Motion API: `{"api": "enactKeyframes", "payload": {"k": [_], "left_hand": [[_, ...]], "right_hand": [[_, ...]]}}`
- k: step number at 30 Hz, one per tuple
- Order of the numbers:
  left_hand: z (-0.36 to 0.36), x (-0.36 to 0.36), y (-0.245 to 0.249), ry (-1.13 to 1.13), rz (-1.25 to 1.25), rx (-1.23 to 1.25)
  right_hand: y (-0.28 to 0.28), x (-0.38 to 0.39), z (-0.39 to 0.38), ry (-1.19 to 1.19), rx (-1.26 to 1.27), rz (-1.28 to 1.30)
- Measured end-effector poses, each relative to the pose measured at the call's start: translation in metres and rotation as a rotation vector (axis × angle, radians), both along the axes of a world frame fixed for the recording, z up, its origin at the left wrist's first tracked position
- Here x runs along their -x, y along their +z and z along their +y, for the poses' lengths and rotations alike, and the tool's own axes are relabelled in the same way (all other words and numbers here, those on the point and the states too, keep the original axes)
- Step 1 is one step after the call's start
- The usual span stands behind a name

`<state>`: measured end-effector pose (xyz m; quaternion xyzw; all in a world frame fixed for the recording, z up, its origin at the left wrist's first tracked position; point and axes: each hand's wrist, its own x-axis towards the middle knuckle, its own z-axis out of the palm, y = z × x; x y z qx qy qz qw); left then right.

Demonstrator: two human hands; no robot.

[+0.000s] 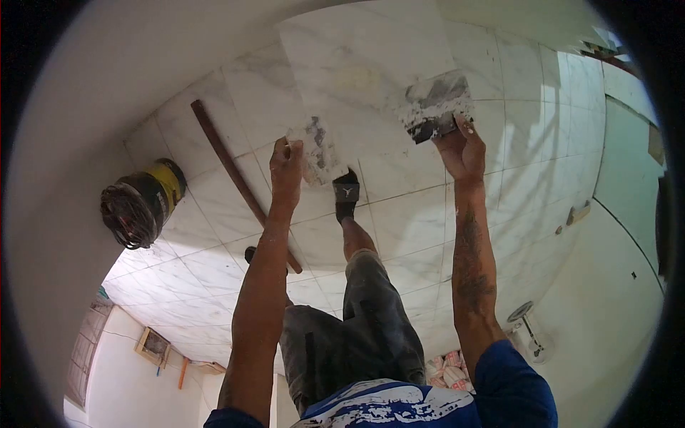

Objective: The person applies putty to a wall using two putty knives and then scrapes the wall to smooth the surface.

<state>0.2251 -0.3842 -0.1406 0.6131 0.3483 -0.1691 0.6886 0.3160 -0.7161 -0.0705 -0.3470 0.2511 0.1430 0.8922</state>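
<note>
My left hand (287, 167) is closed on a putty-smeared scraper (319, 151) with a pale, patchy blade, held upright over the tiled floor. Off to the right, my right hand (465, 153) grips a wider dark plate (437, 103), its face partly coated with white putty. The two tools are apart from each other. Beyond them lies a large white marbled slab (357, 50). Below and between my hands, a foot in a dark slide sandal (347, 191) rests on the tiles.
A brown pipe (232, 167) lies diagonally on the floor at left. Beside it stands a black and yellow bucket (160, 187) with dark coiled material at its mouth. A small fan-like object (528, 328) and several sacks (449, 371) are at lower right.
</note>
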Motion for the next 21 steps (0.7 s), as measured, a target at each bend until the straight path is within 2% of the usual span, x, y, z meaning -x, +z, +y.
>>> {"api": "enactKeyframes", "payload": {"k": [2,5,6,9,10,12,16,19,21], "left_hand": [[0.006,0.015,-0.011,0.079,-0.048,0.08],[0.003,0.023,-0.007,0.177,-0.064,0.126],[0.002,0.023,-0.002,0.204,-0.061,0.128],[0.003,0.027,0.016,0.174,0.031,0.012],[0.004,0.033,0.015,0.165,0.028,0.01],[0.006,0.041,0.012,0.149,0.019,0.004],[0.008,0.06,0.018,0.16,0.093,0.066],[0.008,0.068,0.021,0.169,0.075,0.03],[0.011,0.072,0.024,0.19,0.085,0.04]], "right_hand": [[-0.006,-0.005,-0.001,0.087,0.017,-0.122],[0.042,-0.031,0.035,0.189,0.608,-0.126],[0.043,-0.042,0.032,0.502,1.226,-0.1],[0.014,-0.052,0.055,0.659,1.915,-0.855],[0.008,-0.055,0.062,0.962,1.95,-0.846],[-0.022,-0.05,0.068,1.083,2.029,-1.005],[-0.075,-0.028,0.077,1.242,2.172,-1.2],[-0.097,-0.018,0.077,1.176,2.175,-1.291],[-0.103,-0.012,0.078,1.364,2.173,-1.216]]}}
